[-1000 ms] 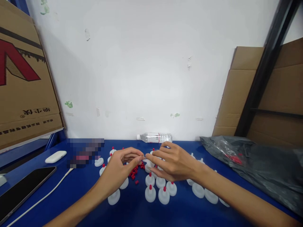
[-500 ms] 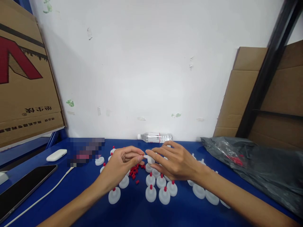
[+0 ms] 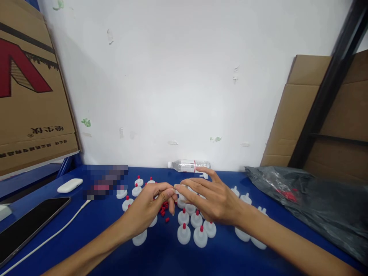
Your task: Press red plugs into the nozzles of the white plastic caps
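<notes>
My left hand (image 3: 152, 205) is closed, thumb and index finger pinched at the tip of a white plastic nozzle lid (image 3: 177, 190). The small red cap between those fingertips, seen a moment ago, is hidden now. My right hand (image 3: 214, 197) curls over the lid's body from the other side and covers most of it; its index finger touches my left fingertips. Beneath the hands lie loose red caps (image 3: 163, 211) in a pile. In front of my right hand stand several lids with red caps on their tips, one being a capped lid (image 3: 200, 236).
More red-tipped lids (image 3: 136, 189) stand at left. Uncapped white lids (image 3: 245, 198) are by my right forearm. A water bottle (image 3: 188, 166) lies along the wall. Left are a phone (image 3: 34, 226), a white case (image 3: 69, 185) and a cable (image 3: 57, 237); right, a grey plastic bag (image 3: 310, 207).
My hands have drawn closer, and my right fingers now hide more of the lid and the red cap. My right index finger reaches my left fingertips. The view has shifted slightly.
</notes>
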The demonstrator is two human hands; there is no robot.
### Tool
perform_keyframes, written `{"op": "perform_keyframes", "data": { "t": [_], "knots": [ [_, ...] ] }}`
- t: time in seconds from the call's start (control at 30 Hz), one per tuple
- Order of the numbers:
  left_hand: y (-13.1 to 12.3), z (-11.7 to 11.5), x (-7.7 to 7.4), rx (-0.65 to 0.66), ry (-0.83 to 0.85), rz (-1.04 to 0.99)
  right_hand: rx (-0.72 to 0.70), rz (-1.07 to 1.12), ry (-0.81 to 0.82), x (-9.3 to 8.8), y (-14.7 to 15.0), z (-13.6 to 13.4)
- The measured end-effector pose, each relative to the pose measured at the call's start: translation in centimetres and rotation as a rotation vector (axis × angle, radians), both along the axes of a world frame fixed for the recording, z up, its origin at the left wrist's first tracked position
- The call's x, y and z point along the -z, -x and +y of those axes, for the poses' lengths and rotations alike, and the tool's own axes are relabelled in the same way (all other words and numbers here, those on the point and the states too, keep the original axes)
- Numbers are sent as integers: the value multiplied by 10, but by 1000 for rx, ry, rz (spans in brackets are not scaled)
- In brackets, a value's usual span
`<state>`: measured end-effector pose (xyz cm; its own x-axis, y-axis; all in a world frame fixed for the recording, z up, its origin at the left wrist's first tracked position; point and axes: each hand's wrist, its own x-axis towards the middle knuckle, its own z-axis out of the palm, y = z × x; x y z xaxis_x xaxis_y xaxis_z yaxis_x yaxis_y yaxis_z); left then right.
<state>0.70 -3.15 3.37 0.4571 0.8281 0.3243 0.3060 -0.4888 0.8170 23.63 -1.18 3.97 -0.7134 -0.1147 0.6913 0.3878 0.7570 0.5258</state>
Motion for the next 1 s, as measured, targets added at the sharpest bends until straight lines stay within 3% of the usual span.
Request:
{"op": "perform_keyframes", "data": {
  "t": [0.43,0.5,0.7,0.83,1.0],
  "knots": [
    [2,1,5,84,87,-73,28,-5,-14,-3,4,-5],
    [4,1,5,49,27,3,36,-22,21,-3,4,-2],
    [9,6,9,-150,-485,467,134,-153,144,5,1,9],
    [11,7,19,-170,-551,639,220,-140,209,3,-6,17],
    [14,0,21,-65,-461,792,398,-1,494,-7,-21,33]
  ]
}}
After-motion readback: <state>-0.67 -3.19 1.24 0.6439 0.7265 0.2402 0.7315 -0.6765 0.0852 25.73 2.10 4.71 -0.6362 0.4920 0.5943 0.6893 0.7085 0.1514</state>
